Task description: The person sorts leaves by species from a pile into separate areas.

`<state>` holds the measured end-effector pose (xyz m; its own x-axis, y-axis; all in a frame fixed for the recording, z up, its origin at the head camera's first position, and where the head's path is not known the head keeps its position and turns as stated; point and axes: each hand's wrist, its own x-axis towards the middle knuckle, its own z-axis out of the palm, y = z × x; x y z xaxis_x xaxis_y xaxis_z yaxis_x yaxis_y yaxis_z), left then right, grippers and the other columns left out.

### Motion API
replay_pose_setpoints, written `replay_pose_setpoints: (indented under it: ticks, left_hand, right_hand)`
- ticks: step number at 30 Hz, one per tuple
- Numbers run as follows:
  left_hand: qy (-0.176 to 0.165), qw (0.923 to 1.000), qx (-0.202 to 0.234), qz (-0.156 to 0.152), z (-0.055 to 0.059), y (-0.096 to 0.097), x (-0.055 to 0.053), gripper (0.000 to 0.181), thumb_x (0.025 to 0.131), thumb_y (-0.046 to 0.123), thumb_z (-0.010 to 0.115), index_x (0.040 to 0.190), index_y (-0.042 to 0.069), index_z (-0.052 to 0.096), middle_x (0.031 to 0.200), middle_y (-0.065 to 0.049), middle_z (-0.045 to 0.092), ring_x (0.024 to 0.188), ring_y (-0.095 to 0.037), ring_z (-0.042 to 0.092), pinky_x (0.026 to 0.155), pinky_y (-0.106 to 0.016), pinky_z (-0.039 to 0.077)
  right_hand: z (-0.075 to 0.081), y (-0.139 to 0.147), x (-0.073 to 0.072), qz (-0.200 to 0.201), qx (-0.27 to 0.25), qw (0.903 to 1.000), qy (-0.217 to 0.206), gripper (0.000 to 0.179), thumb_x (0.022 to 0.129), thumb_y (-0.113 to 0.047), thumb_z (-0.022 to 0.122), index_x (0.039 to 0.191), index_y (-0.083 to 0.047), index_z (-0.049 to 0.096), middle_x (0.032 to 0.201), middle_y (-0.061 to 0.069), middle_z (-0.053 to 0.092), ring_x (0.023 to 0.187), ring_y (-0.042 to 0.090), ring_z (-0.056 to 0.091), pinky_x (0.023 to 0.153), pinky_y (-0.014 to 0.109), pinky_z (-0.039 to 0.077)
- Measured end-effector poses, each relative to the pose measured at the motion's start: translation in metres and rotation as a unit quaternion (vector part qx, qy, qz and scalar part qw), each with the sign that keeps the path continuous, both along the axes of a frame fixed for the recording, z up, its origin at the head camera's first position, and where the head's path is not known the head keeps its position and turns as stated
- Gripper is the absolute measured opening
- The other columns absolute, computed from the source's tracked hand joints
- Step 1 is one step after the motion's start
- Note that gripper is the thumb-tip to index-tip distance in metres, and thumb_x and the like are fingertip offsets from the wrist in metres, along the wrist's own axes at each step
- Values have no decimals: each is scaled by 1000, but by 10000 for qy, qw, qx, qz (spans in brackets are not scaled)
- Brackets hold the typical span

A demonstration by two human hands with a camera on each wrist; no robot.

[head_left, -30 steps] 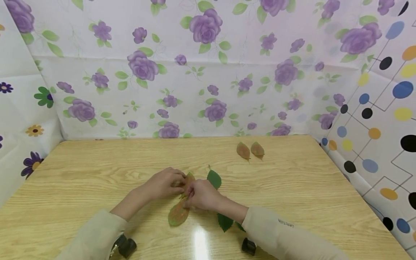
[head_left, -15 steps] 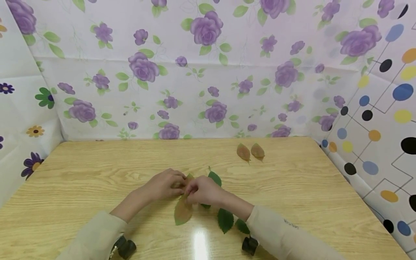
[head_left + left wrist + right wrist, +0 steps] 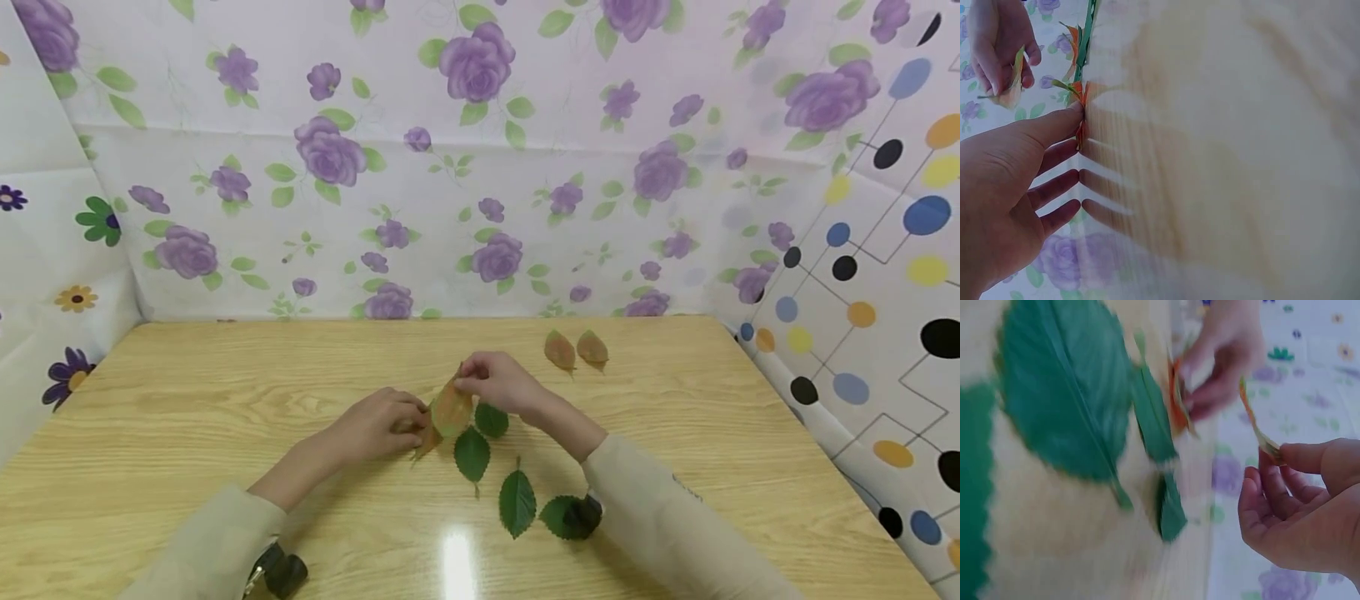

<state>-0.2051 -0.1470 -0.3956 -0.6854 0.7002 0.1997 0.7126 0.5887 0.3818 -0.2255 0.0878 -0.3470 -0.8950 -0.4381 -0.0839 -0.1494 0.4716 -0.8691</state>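
My right hand (image 3: pixel 501 382) pinches an orange-brown leaf (image 3: pixel 452 408) near its stem, between thumb and finger. In the right wrist view that leaf (image 3: pixel 1252 415) is raised clear of the tabletop. To its left, my left hand (image 3: pixel 390 425) holds another orange-brown leaf (image 3: pixel 428 437) low at the table, thumb and forefinger on its edge; the fingers partly cover it. In the left wrist view the other fingertips (image 3: pixel 1063 215) touch the tabletop. Close to the right hand lie two green leaves, an upper one (image 3: pixel 491 419) and a lower one (image 3: pixel 472 454).
Two brownish leaves (image 3: pixel 559 350) lie side by side at the back of the wooden table (image 3: pixel 300 358). Nearer the front are two more green leaves, one (image 3: pixel 517 502) beside another (image 3: pixel 561 517) partly behind the right wrist camera. Patterned sheets (image 3: pixel 405 192) enclose the back and sides.
My right hand has moved up and away from the left hand, lifting one orange-brown leaf off the other. The green leaves beneath now show more. The left hand has stayed in place.
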Motion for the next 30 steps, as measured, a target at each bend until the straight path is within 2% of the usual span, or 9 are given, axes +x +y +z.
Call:
replay_pose_setpoints:
  ticks: [3,6,12,18,24,30]
  left_hand:
    - [-97,9999,35,10,0,0,1,16,86,13,74,99,6,72,112,-12,66,104,-31,58,88,-45,49]
    - [-60,10000,33,-10,0,-1,0,15,86,13,74,99,6,72,112,-12,66,103,-31,58,87,-44,50]
    - [-110,9999,27,31,0,-1,0,16,86,13,74,101,6,72,113,-11,65,104,-31,58,88,-44,49]
    - [-125,9999,-27,44,1,1,3,17,87,12,73,102,4,71,114,-12,65,105,-31,57,89,-44,49]
    - [-51,10000,-64,8,3,1,5,16,86,11,73,101,4,71,112,-12,65,104,-31,58,88,-43,50]
    - [119,9999,-102,-32,5,1,4,15,86,12,74,100,6,71,110,-10,65,101,-30,59,85,-40,51]
  right_hand:
    - [0,7,-12,-353,-147,9992,86,15,96,-7,59,108,1,64,93,8,62,87,20,58,82,43,53]
    - [0,12,-20,-592,-247,9979,86,18,95,-5,60,112,2,64,96,10,63,88,20,59,83,42,53]
    - [1,22,-40,-885,-378,9953,63,23,94,-1,60,116,3,64,109,13,64,102,25,59,86,39,52]
    - [3,45,-64,-1247,-467,9911,-47,24,93,-1,59,116,5,63,124,17,60,113,31,55,94,44,48]
    - [0,70,-80,-1504,-525,9872,-29,26,94,-6,61,118,5,63,122,19,60,113,32,55,97,49,45]
    - [-9,84,-94,-1628,-497,9853,-116,28,93,-7,63,119,5,64,120,17,60,108,28,54,96,47,45]
